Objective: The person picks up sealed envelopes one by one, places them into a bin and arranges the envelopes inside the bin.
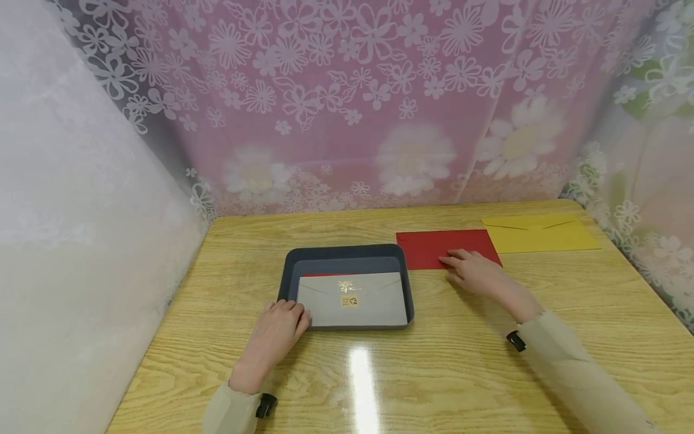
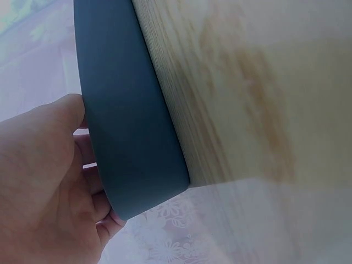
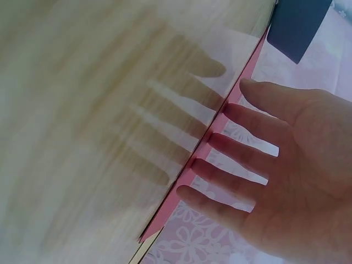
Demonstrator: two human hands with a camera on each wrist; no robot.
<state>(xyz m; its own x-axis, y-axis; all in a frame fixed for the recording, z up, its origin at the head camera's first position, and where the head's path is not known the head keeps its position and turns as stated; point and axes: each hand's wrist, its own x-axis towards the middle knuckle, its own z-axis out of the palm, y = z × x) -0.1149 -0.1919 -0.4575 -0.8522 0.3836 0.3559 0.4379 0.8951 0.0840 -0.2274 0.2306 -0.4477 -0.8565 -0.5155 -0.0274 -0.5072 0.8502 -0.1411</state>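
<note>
A dark grey-blue tray [image 1: 347, 252] lies on the table, holding a pale grey envelope [image 1: 374, 301] with gold print and a small label. A strip of red shows behind that envelope. My left hand [image 1: 279, 328] grips the tray's near left corner, fingers bent over the rim; the left wrist view shows the tray's outer wall [image 2: 124, 110] beside the hand [image 2: 49, 181]. My right hand [image 1: 477, 274] is over a red envelope [image 1: 423, 248] right of the tray. In the right wrist view its fingers [image 3: 231, 181] are spread and nearly straight, fingertips right at the envelope.
A yellow envelope [image 1: 547, 235] lies at the back right, beside the red one. The wood-grain table [image 1: 434, 374] is shiny and reflects light. A pink floral curtain [image 1: 336, 150] hangs along the back edge, with whitish sheets at both sides.
</note>
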